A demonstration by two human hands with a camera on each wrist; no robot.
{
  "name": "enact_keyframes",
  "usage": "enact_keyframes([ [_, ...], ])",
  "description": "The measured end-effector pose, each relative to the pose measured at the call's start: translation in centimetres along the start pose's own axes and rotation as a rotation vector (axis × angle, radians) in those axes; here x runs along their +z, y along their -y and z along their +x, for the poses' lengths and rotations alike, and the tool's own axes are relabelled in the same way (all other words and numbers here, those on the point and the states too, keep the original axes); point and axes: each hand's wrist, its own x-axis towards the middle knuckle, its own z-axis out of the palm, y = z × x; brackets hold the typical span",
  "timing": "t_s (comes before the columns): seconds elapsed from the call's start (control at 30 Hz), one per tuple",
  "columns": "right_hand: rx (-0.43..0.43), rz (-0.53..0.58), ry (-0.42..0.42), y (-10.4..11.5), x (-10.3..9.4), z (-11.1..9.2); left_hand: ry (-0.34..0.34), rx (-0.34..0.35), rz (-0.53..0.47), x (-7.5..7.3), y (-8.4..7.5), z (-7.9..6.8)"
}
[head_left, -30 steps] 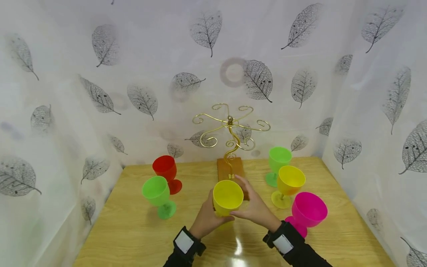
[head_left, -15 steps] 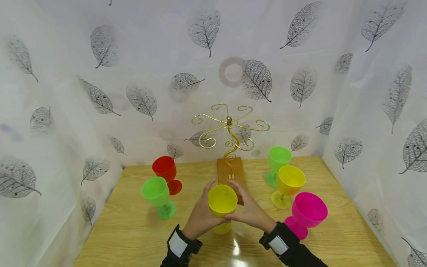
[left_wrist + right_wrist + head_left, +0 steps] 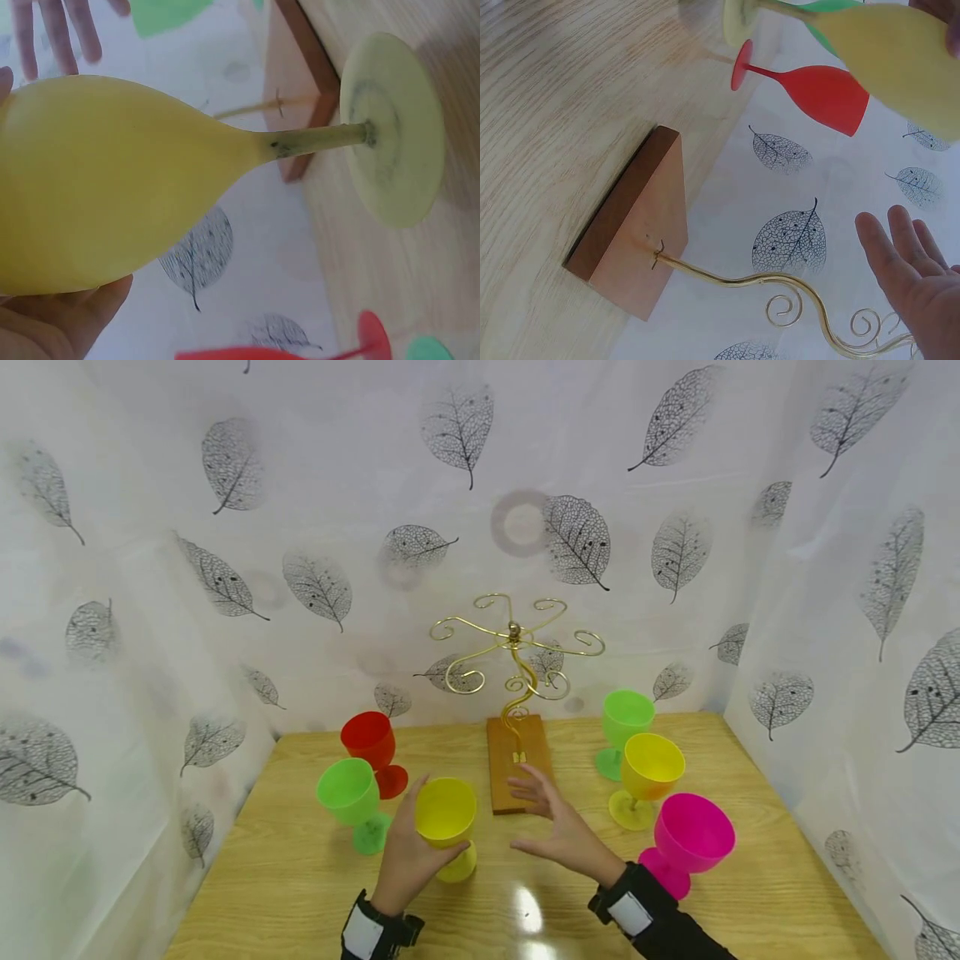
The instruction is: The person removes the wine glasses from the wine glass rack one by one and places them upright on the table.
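Note:
My left hand holds a yellow goblet by its bowl, thumb on the near side and fingers round the far left side. In the left wrist view the bowl of this goblet lies between thumb and fingers, its stem and round foot free of the hand. My right hand is apart from it, fingers spread and holding nothing, in front of the wooden base of a gold wire stand. The right wrist view shows the right hand's fingers bare beside the stand.
On the left stand a red goblet and a green goblet. Along the right are a second green goblet, another yellow goblet and a pink goblet. A leaf-printed curtain borders the wooden table.
The yellow goblet has moved left in my left hand, away from the stand. My right hand, which also held it, has let go and now has its fingers spread.

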Motion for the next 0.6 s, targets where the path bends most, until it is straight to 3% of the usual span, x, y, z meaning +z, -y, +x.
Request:
enact_keyframes([
  [0.17,-0.007,-0.001,-0.008,-0.2,-0.2,0.0,0.036,-0.203,-0.003,-2.2,1.6,-0.4],
  [0.23,-0.01,0.001,-0.008,-0.3,-0.2,0.0,0.049,-0.245,0.022,-3.1,2.1,-0.6],
  [0.4,-0.021,-0.01,-0.009,-0.4,-0.2,0.0,0.035,-0.241,0.074,-5.2,3.5,-1.5],
  [0.6,-0.024,-0.016,-0.009,-0.5,-0.2,0.1,-0.048,-0.265,0.112,-7.2,5.4,-2.7],
])
